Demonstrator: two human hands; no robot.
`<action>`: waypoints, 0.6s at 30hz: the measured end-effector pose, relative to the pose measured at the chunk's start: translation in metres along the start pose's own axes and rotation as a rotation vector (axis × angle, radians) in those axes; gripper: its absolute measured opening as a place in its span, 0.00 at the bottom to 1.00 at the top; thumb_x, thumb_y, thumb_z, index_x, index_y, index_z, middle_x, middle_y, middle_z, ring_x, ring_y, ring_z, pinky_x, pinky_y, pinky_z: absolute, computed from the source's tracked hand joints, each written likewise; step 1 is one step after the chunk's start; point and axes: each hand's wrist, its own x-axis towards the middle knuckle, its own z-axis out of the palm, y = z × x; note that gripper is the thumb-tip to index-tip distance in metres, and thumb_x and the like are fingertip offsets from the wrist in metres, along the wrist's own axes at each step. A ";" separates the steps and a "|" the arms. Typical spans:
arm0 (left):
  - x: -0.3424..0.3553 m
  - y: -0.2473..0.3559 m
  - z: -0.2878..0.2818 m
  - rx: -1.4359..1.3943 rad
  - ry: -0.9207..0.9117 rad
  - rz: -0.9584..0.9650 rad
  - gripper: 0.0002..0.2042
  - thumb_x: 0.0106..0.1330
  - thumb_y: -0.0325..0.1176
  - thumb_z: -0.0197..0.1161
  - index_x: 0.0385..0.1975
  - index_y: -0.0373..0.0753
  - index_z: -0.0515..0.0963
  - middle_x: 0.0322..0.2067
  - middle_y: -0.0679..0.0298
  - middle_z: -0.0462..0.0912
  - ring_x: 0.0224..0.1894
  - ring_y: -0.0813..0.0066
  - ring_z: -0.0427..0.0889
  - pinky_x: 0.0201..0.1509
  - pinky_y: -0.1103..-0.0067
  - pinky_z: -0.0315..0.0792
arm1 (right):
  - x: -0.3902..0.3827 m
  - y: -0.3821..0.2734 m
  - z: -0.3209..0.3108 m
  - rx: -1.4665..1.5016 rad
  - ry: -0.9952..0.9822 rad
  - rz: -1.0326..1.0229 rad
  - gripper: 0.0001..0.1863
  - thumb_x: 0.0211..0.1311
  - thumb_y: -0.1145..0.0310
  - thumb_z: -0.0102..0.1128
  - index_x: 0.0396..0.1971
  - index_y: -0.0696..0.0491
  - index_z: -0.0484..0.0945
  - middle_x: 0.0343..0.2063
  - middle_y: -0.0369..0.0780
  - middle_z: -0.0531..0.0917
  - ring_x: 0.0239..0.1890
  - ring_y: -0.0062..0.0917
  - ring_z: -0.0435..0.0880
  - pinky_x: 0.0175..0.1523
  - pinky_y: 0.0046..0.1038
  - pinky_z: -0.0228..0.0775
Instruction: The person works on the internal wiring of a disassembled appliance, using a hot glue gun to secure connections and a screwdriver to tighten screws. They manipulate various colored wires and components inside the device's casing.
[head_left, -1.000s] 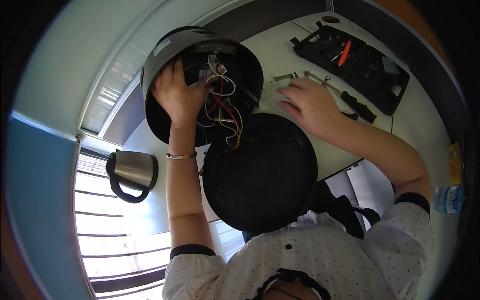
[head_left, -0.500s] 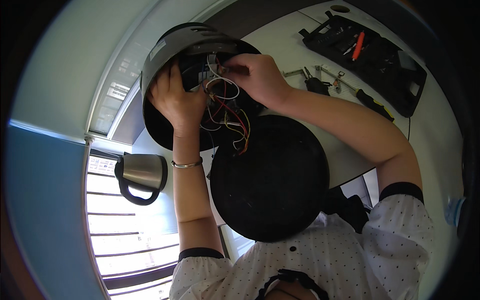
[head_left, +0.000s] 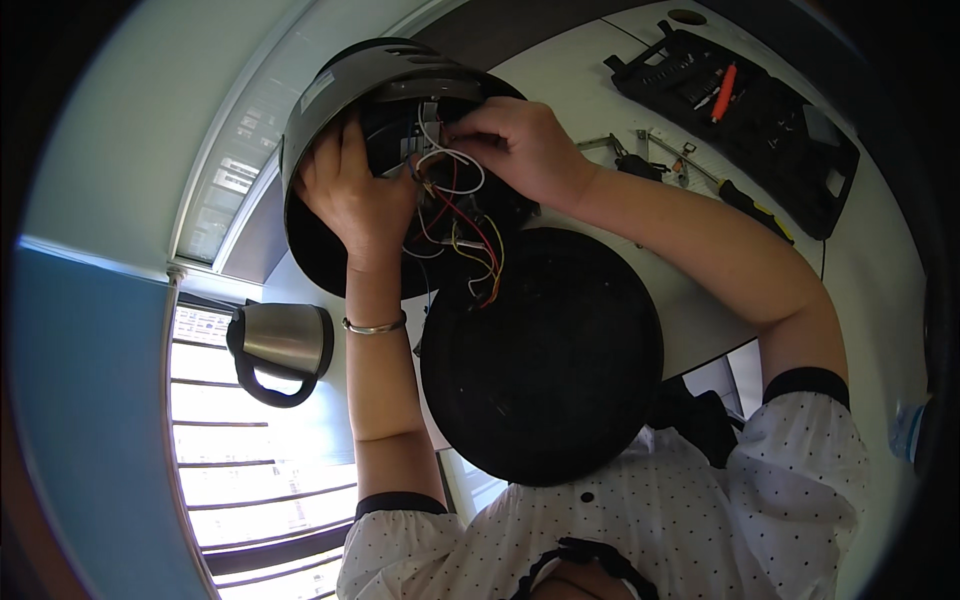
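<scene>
A grey-and-black appliance housing (head_left: 360, 80) lies on its side on the desk, open toward me, with white, red and yellow wires (head_left: 465, 220) inside. A round black part (head_left: 540, 360) lies below it, where wires reach down. My left hand (head_left: 355, 190) grips inside the housing's left side, fingers curled, thumb beside the wiring. My right hand (head_left: 525, 150) reaches into the housing's upper right, thumb and forefinger closed near a small metal fitting (head_left: 430, 120); what they pinch is hidden.
An open black tool case (head_left: 785, 130) with a red-handled tool (head_left: 725, 92) lies at upper right, beside a yellow-and-black screwdriver (head_left: 750, 205) and other small tools. A steel kettle (head_left: 280, 335) stands left by a slatted window. A blue plastic bottle (head_left: 905, 430) shows at the right edge.
My right hand has moved left from above the tools into the housing and closed near the wiring. My left hand remains inside the housing.
</scene>
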 end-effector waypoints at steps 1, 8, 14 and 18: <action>0.000 0.000 -0.001 -0.004 -0.001 -0.003 0.34 0.32 0.46 0.75 0.45 0.38 0.80 0.45 0.57 0.79 0.46 0.54 0.76 0.52 0.63 0.67 | 0.000 -0.001 -0.001 0.011 -0.003 0.001 0.09 0.52 0.77 0.66 0.35 0.55 0.83 0.30 0.41 0.84 0.29 0.25 0.84 0.33 0.22 0.76; 0.001 0.001 -0.003 -0.021 -0.032 -0.034 0.35 0.31 0.44 0.76 0.46 0.40 0.80 0.47 0.58 0.78 0.48 0.54 0.75 0.53 0.62 0.66 | -0.004 -0.003 0.003 0.093 0.043 0.035 0.10 0.54 0.78 0.64 0.38 0.55 0.83 0.31 0.41 0.84 0.30 0.26 0.84 0.34 0.22 0.77; 0.001 0.002 -0.003 -0.014 -0.026 -0.028 0.36 0.31 0.44 0.77 0.47 0.40 0.79 0.47 0.59 0.78 0.48 0.54 0.75 0.52 0.61 0.67 | -0.002 0.001 0.002 0.004 0.036 -0.057 0.10 0.54 0.79 0.63 0.37 0.54 0.83 0.29 0.41 0.83 0.27 0.26 0.83 0.30 0.23 0.74; -0.001 0.001 -0.006 -0.006 -0.053 -0.052 0.36 0.31 0.44 0.77 0.48 0.40 0.79 0.47 0.58 0.77 0.49 0.54 0.75 0.52 0.61 0.67 | -0.001 -0.002 0.002 -0.005 0.040 -0.101 0.09 0.54 0.78 0.64 0.36 0.54 0.84 0.27 0.40 0.83 0.25 0.27 0.81 0.28 0.24 0.71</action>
